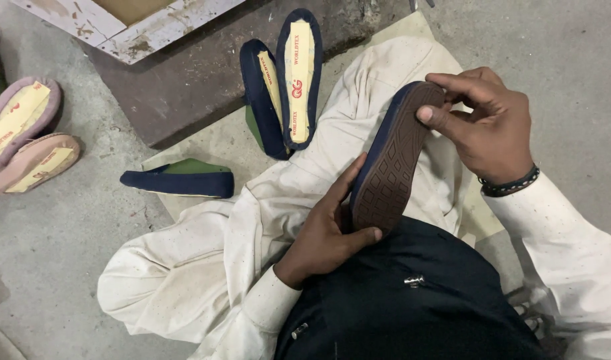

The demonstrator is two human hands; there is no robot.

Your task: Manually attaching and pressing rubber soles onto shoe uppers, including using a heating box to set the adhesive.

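While you sit on the concrete floor (572, 87) in pale trousers (252, 220), the navy shoe (392, 160) stands sole-up at centre frame over your lap. It looks light and bendy, with a ridged brown sole that should grip well; hold it by the ends. Your left hand (329, 230) is curled shut around the heel, thumb across the sole. Your right hand (482, 123) pinches the toe, wrist bent inward. More shoes (282, 80) lie at upper centre.
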